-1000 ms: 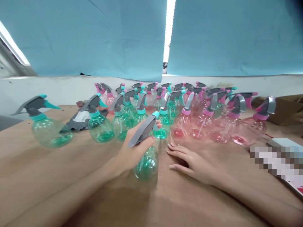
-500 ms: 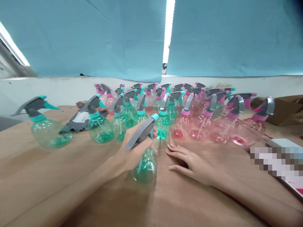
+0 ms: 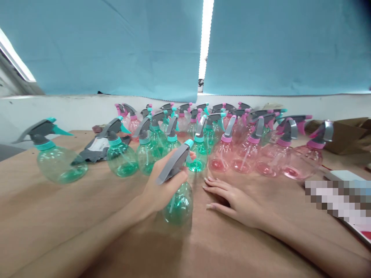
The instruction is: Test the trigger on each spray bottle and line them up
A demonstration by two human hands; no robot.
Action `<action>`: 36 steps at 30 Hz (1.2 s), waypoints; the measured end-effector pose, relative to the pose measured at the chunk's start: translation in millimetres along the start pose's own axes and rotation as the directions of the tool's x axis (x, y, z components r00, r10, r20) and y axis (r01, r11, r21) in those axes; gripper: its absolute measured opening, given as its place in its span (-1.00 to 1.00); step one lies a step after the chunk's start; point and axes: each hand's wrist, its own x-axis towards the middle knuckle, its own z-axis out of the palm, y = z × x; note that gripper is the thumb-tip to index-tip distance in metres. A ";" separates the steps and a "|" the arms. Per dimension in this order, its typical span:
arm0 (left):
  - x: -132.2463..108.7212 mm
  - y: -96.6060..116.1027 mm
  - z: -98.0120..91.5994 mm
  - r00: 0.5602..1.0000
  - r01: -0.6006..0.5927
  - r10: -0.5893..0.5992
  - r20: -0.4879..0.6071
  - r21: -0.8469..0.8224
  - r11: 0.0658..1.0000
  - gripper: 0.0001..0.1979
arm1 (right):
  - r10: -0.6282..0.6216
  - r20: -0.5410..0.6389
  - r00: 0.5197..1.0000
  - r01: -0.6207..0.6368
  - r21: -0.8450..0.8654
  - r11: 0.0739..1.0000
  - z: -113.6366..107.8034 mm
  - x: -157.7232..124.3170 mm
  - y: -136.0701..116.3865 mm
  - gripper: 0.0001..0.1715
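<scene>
My left hand (image 3: pixel 165 185) is wrapped round the neck of a green spray bottle (image 3: pixel 178 206), under its grey and teal trigger head. The bottle stands near the middle of the brown tabletop (image 3: pixel 220 247), and the fingers on its far side are partly hidden. To the right, my right hand (image 3: pixel 232 199) lies on the tabletop with its fingers stretched out, apart from the bottle. Just behind the held bottle is another green spray bottle (image 3: pixel 197 158). A pink spray bottle (image 3: pixel 222 160) stands beyond my right fingertips.
Several more green and pink bottles stand in rows behind, with one green bottle (image 3: pixel 62 166) at far left. A dark grey plastic bag (image 3: pixel 94 152) lies between bottles on the left. Brown paper packaging (image 3: pixel 348 135) and a white box (image 3: pixel 346 175) are on the right. Blue curtains (image 3: pixel 116 46) hang behind.
The view has shifted very slightly. My left hand still grips the green spray bottle, with hardly any movement, and my right hand stays flat on the tabletop.
</scene>
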 end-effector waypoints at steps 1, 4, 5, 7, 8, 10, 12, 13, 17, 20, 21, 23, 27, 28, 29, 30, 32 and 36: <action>-0.5 -0.5 0.6 1.000 -0.003 0.003 -0.009 0.005 1.000 -0.75 | -0.003 -0.004 1.000 0.003 0.001 1.000 0.2 -0.1 0.0 -0.37; -1.0 -0.5 1.9 1.000 -0.018 0.019 -0.025 0.033 0.999 -0.75 | -0.006 -0.010 1.000 0.006 0.002 1.000 0.2 -0.3 -0.3 -0.37; -1.0 0.1 2.1 0.999 -0.021 0.022 -0.029 0.042 0.999 -0.74 | -0.005 -0.010 1.000 0.005 0.001 1.000 0.0 -0.2 -0.6 -0.38; -1.0 1.7 2.6 0.999 -0.017 0.019 -0.038 0.046 0.999 -0.74 | -0.004 -0.007 1.000 0.004 -0.002 1.000 -0.5 0.0 -1.2 -0.38; -1.0 2.5 2.8 0.999 -0.016 0.018 -0.038 0.043 0.999 -0.74 | -0.002 -0.003 1.000 0.002 -0.005 1.000 -0.8 0.1 -1.5 -0.38; -1.2 3.6 3.0 0.999 -0.017 0.018 -0.031 0.030 0.999 -0.73 | 0.002 0.006 1.000 -0.002 -0.013 1.000 -1.3 0.5 -1.9 -0.37; -1.3 3.8 3.0 0.999 -0.024 0.025 -0.024 0.028 0.999 -0.73 | 0.007 0.019 1.000 -0.007 -0.026 1.000 -1.6 0.7 -2.1 -0.35; -1.2 3.7 2.9 0.999 -0.029 0.029 -0.024 0.031 0.999 -0.73 | 0.009 0.025 1.000 -0.008 -0.032 0.999 -1.7 0.8 -2.1 -0.34; -1.2 3.3 2.1 0.999 -0.036 0.037 -0.017 0.045 0.998 -0.73 | 0.009 0.027 1.000 -0.008 -0.035 0.999 -1.3 0.6 -1.4 -0.34; -1.5 3.3 1.9 0.999 -0.039 0.039 -0.010 0.045 0.998 -0.75 | 0.004 0.015 1.000 -0.004 -0.022 1.000 -0.8 0.2 -0.8 -0.35; -1.6 3.2 1.9 0.999 -0.039 0.040 -0.009 0.043 0.998 -0.75 | 0.004 0.013 1.000 -0.003 -0.019 1.000 -0.7 0.2 -0.7 -0.35; -1.6 2.6 2.1 0.999 -0.042 0.042 -0.010 0.038 0.998 -0.75 | 0.004 0.012 1.000 -0.004 -0.020 1.000 -0.7 0.3 -0.8 -0.35; -1.4 0.4 2.7 0.999 -0.045 0.046 -0.019 0.047 0.998 -0.75 | 0.006 0.025 1.000 -0.006 -0.037 0.999 -0.7 0.9 -1.3 -0.33; -1.3 -0.1 2.8 0.999 -0.044 0.045 -0.019 0.048 0.998 -0.76 | 0.008 0.029 1.000 -0.006 -0.043 0.999 -0.6 1.0 -1.2 -0.33; -1.2 -0.5 2.9 0.999 -0.042 0.043 -0.018 0.045 0.998 -0.76 | 0.008 0.031 0.999 -0.006 -0.048 0.999 -0.5 1.0 -1.1 -0.32; -1.1 -0.8 2.9 0.999 -0.044 0.044 -0.019 0.040 0.998 -0.76 | 0.009 0.033 0.999 -0.007 -0.050 0.999 -0.4 1.0 -0.8 -0.33; -0.9 -0.8 2.8 0.999 -0.044 0.045 -0.019 0.033 0.998 -0.76 | 0.008 0.036 0.999 -0.007 -0.051 0.999 -0.2 0.9 -0.1 -0.33; -1.0 0.4 2.7 0.999 -0.035 0.036 -0.022 0.047 0.998 -0.76 | 0.010 0.040 0.999 -0.008 -0.048 0.999 -0.4 0.9 0.4 -0.33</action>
